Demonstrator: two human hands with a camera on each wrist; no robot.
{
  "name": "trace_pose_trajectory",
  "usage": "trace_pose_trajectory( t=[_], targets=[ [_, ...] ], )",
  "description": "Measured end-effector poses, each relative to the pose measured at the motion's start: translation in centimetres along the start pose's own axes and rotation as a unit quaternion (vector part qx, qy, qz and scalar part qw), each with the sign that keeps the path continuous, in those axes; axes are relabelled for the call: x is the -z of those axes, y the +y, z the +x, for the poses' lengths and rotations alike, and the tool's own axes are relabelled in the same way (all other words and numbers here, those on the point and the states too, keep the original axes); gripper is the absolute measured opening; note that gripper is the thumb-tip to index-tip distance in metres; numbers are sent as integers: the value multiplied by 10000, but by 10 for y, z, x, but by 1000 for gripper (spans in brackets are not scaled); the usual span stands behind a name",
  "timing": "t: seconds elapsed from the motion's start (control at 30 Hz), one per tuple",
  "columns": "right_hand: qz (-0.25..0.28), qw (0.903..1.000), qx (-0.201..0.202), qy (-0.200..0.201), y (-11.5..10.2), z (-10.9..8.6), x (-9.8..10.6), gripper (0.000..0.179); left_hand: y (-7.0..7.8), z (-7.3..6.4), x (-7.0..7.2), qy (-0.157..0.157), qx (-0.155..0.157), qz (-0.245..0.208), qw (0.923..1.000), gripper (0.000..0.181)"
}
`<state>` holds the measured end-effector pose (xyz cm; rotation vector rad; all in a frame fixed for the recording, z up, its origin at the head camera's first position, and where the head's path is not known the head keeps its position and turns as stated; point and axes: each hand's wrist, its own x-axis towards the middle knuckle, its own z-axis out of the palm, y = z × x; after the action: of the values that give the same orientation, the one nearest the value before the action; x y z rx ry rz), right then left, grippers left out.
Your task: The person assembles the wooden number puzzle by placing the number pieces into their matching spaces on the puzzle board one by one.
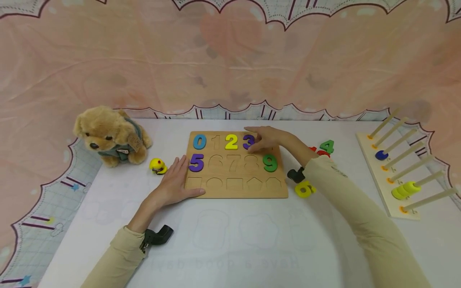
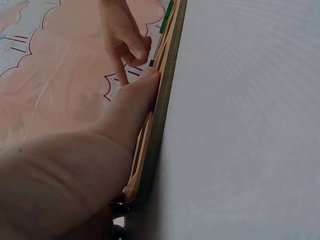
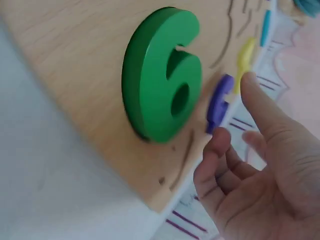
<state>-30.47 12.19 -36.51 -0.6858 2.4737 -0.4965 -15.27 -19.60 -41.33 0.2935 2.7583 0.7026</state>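
Note:
A wooden number board (image 1: 234, 192) lies flat with its recesses facing up. My left hand (image 1: 175, 184) rests at its left edge, fingers extended along the side and thumb (image 2: 142, 87) lying on the front corner. Over the top row, my right hand (image 1: 268, 137) has its thumb and index finger spread around the purple 3 (image 1: 248, 141), a fingertip right at the piece (image 3: 218, 102). Also seated are a blue 0 (image 1: 199, 142), yellow 2 (image 1: 231, 141), purple 5 (image 1: 196, 163) and green 9 (image 1: 269, 163). The other recesses shown are bare.
Right of the board lie a green 4 (image 1: 327, 146), red pieces (image 1: 323, 153) and a yellow piece (image 1: 304, 189), partly beside my right sleeve. A peg stand (image 1: 378, 176) with beads is farther right. A plush dog (image 1: 111, 136) and small yellow toy (image 1: 157, 166) are on the left.

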Motion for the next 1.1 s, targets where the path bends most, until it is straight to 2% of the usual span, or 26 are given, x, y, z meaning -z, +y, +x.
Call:
trace_pose_trajectory(
  t=[0.13,0.3,0.4,0.53,0.67,0.87,1.1],
  targets=[
    [-14,9975,341,614,9,-24,2,77,1,0,-1,-5,11,-22,10000,120],
    [417,9882,464,1397,26,-67,-7,71,0,1,-1,-2,16,-20,10000,120],
    [620,9827,393,1702,38,-94,-15,69,0,1,-1,5,27,13,10000,121],
    [860,9779,109,1905,53,-128,-21,68,-1,1,-1,7,34,30,10000,121],
    [900,9736,-238,2085,68,-153,-25,68,0,0,0,18,-17,28,10000,120],
    [877,9696,-378,2253,88,-172,-30,66,0,-1,0,18,-54,41,10000,119],
    [903,9693,-330,2264,96,-175,-36,67,0,1,-1,13,-40,40,10000,120]
  ],
)
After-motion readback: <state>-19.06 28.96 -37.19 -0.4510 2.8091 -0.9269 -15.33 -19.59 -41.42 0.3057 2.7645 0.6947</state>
